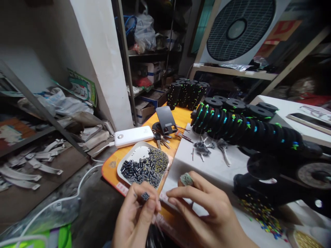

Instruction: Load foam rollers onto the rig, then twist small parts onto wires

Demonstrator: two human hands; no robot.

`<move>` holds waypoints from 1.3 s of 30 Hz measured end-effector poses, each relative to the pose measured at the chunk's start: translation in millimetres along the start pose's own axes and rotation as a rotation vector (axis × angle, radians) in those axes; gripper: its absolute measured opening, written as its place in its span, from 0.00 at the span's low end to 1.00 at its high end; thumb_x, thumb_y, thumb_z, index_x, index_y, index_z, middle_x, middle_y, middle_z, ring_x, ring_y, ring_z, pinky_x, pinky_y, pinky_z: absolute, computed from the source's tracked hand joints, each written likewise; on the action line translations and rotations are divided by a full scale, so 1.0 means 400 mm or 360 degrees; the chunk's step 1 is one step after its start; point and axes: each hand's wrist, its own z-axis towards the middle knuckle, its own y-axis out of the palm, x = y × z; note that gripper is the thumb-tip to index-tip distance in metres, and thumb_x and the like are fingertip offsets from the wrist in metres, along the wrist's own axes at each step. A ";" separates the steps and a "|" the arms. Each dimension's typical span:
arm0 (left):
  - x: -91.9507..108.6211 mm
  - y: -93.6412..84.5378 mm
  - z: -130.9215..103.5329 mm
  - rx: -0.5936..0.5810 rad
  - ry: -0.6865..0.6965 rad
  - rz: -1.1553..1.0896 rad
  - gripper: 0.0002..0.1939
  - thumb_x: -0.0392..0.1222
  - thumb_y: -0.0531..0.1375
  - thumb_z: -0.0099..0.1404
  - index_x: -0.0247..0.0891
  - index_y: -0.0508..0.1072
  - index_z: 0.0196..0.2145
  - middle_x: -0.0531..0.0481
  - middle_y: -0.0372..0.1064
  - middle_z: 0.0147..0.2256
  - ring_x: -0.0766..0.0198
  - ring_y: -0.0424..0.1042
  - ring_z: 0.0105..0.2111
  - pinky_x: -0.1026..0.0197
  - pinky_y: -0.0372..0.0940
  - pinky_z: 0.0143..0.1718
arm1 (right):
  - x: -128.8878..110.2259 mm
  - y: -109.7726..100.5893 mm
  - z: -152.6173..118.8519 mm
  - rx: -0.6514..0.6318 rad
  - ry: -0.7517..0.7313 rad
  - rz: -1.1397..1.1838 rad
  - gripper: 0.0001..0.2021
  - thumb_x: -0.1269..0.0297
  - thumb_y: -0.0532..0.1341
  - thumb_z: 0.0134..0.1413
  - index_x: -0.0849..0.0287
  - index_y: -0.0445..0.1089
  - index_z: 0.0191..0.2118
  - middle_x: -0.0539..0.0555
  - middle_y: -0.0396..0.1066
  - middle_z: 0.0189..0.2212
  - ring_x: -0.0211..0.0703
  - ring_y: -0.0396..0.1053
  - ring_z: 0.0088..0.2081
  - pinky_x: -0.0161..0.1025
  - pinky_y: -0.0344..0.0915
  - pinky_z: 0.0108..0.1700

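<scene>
My left hand point(141, 210) is closed around a bundle of thin strands point(155, 236). The bundle's dark, dotted end point(145, 196) shows above the thumb, and its dark length hangs below the hand. Just to the right, my right hand point(207, 210) holds thumb and forefinger tips together; anything between them is too small to tell. A grey-green wrap point(186, 179) sits on one of its fingers. Beyond my left hand lies a white tray point(121, 164) of small parts: shiny black cylinders point(131, 168) and a heap of tiny grey and yellowish pieces point(157, 163).
A white power bank point(133, 136), keys point(162, 140) and a phone stand point(165, 119) lie behind the tray. At right, a black machine point(263, 172) carries a row of black discs point(232, 125) with coloured bits. Small coloured beads point(263, 213) lie below it. A fan point(240, 31) stands behind.
</scene>
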 end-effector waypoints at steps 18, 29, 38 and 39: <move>-0.007 0.001 -0.002 -0.0035 -0.0001 0.0016 0.12 0.47 0.66 0.64 0.41 0.70 0.28 0.54 0.65 0.27 0.67 0.62 0.26 0.65 0.57 0.27 | 0.000 -0.004 0.000 -0.0072 0.0024 -0.0003 0.10 0.75 0.58 0.60 0.59 0.77 0.36 0.51 0.62 0.25 0.40 0.63 0.27 0.35 0.60 0.26; -0.007 0.005 -0.002 -0.0073 0.0003 0.0010 0.12 0.47 0.66 0.64 0.41 0.71 0.27 0.54 0.66 0.26 0.66 0.63 0.27 0.65 0.58 0.29 | -0.004 -0.003 -0.008 -0.0084 0.0039 0.0093 0.10 0.74 0.60 0.61 0.57 0.78 0.38 0.52 0.64 0.25 0.40 0.64 0.27 0.35 0.61 0.26; -0.023 0.026 -0.012 0.0049 -0.0021 0.0009 0.11 0.48 0.67 0.62 0.41 0.72 0.28 0.54 0.67 0.36 0.67 0.67 0.30 0.66 0.62 0.34 | -0.008 0.000 -0.010 -0.0072 -0.0021 0.0181 0.08 0.74 0.62 0.59 0.56 0.76 0.41 0.52 0.66 0.27 0.40 0.64 0.28 0.35 0.62 0.27; -0.025 0.032 -0.015 0.0087 0.0007 -0.0039 0.10 0.47 0.67 0.62 0.42 0.72 0.29 0.55 0.67 0.38 0.69 0.65 0.29 0.67 0.61 0.32 | -0.009 0.005 -0.014 -0.0070 -0.0015 0.0148 0.08 0.75 0.60 0.59 0.58 0.75 0.39 0.52 0.65 0.28 0.40 0.64 0.28 0.36 0.62 0.28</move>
